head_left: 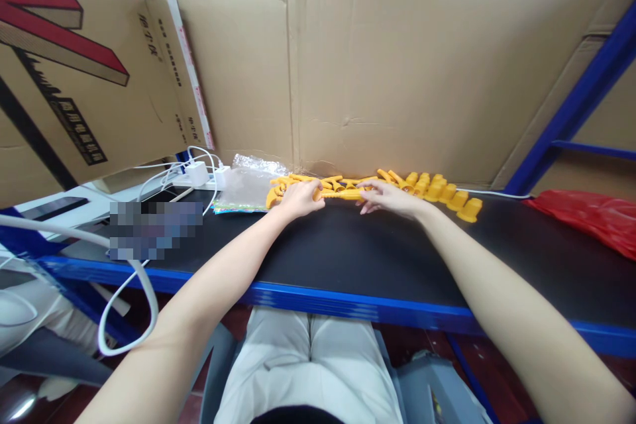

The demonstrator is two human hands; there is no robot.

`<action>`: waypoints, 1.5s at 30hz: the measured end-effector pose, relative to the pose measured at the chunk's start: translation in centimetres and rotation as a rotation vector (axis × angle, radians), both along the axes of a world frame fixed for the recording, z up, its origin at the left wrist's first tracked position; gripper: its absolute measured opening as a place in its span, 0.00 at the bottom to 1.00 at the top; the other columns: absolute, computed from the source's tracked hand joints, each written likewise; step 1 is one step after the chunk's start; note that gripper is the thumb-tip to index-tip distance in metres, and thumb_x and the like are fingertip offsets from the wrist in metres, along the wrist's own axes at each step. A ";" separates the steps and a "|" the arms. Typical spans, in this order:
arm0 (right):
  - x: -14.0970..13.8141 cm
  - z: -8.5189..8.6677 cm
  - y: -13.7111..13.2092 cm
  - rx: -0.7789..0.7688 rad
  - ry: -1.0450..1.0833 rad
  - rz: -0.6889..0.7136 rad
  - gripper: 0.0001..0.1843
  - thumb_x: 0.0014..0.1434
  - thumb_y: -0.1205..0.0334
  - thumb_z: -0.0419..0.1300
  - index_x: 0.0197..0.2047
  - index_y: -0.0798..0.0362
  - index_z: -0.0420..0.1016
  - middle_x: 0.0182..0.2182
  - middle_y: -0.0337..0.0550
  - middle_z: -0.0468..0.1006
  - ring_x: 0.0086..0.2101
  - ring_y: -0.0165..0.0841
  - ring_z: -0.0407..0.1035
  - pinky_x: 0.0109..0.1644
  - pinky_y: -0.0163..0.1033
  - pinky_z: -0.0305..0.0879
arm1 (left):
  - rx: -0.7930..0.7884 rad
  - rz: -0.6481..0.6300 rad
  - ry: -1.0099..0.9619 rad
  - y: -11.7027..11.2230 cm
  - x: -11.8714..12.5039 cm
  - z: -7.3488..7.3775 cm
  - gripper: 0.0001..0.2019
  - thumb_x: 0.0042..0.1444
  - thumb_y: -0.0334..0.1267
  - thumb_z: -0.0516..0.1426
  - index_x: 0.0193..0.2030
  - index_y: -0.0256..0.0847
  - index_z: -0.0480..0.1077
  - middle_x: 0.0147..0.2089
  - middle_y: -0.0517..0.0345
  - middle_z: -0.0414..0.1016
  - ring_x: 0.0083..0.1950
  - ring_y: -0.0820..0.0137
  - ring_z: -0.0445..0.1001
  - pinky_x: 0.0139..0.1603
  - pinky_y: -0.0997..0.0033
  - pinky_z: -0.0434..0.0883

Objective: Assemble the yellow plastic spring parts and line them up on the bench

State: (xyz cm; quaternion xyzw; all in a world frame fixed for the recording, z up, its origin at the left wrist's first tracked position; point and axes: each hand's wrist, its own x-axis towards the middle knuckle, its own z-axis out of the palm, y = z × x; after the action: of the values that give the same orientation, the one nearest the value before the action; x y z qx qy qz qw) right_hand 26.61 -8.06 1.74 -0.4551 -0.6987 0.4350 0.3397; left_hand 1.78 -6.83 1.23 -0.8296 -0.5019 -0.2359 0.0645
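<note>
Left of the yellow cups (448, 197), their insides hidden, a slender yellow plastic piece (345, 194) runs left-to-right lengthwise. Fingers of the left hand (301, 199) clamp it; whether the right hand (390, 199) grips its near end cannot be told.

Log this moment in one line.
Left hand: at yellow pieces | Right hand: at same pieces | Beyond right hand: yellow cups | Far right: red plastic

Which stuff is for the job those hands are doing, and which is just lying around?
Probably for the job:
yellow plastic pieces at the left hand and right hand
yellow cup-shaped pieces beside them, same colour

Seemingly just lying about:
white charger
white cable
clear plastic packaging
red plastic
</note>
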 end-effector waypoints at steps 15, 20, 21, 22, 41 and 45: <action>-0.9 -0.3 0.0 -0.070 -0.050 -0.066 0.27 0.58 0.38 0.50 0.30 0.57 0.66 0.21 0.48 0.76 0.16 0.28 0.67 0.22 0.33 0.64 | -0.007 -0.019 -0.002 -0.4 0.1 0.1 0.16 0.50 0.41 0.54 0.46 0.43 0.68 0.39 0.54 0.76 0.41 0.61 0.73 0.42 0.65 0.66; -0.4 -0.2 -0.2 -0.078 -0.054 -0.030 0.23 0.56 0.45 0.57 0.45 0.57 0.67 0.35 0.51 0.78 0.26 0.29 0.72 0.28 0.33 0.69 | -0.022 -0.002 -0.040 -0.2 0.1 0.1 0.17 0.49 0.41 0.55 0.46 0.42 0.69 0.37 0.55 0.76 0.40 0.63 0.73 0.41 0.67 0.65; -0.2 -0.1 -0.3 -0.057 -0.059 -0.026 0.25 0.54 0.49 0.60 0.50 0.56 0.64 0.40 0.51 0.76 0.28 0.29 0.73 0.31 0.34 0.70 | -0.025 0.000 -0.046 -0.1 0.1 0.1 0.17 0.48 0.41 0.55 0.46 0.42 0.69 0.37 0.55 0.76 0.40 0.63 0.73 0.41 0.68 0.65; -0.1 -0.2 -0.3 -0.027 -0.062 -0.026 0.29 0.52 0.53 0.63 0.55 0.54 0.61 0.44 0.51 0.75 0.31 0.30 0.74 0.34 0.35 0.71 | -0.027 0.001 -0.053 -0.1 0.1 0.1 0.17 0.48 0.40 0.55 0.46 0.42 0.69 0.37 0.55 0.76 0.40 0.63 0.73 0.40 0.68 0.65; -0.9 0.1 -0.3 -0.010 -0.098 -0.077 0.29 0.54 0.36 0.52 0.31 0.57 0.70 0.27 0.52 0.79 0.23 0.31 0.72 0.28 0.35 0.69 | -0.015 -0.026 -0.071 -0.5 0.2 0.3 0.16 0.49 0.41 0.55 0.46 0.43 0.69 0.38 0.55 0.76 0.40 0.63 0.73 0.41 0.67 0.65; -0.6 0.1 -0.1 -0.029 -0.121 -0.090 0.30 0.57 0.37 0.49 0.38 0.59 0.71 0.33 0.55 0.79 0.25 0.32 0.74 0.28 0.33 0.69 | -0.020 -0.023 -0.082 -0.4 0.2 0.2 0.16 0.49 0.40 0.55 0.46 0.43 0.69 0.37 0.55 0.75 0.40 0.63 0.73 0.41 0.67 0.65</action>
State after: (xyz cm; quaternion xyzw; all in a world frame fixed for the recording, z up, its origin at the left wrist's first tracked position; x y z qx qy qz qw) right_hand 25.98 -8.20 1.79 -0.5165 -0.6905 0.4008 0.3095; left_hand 1.95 -7.23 1.45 -0.8255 -0.4969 -0.2655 0.0330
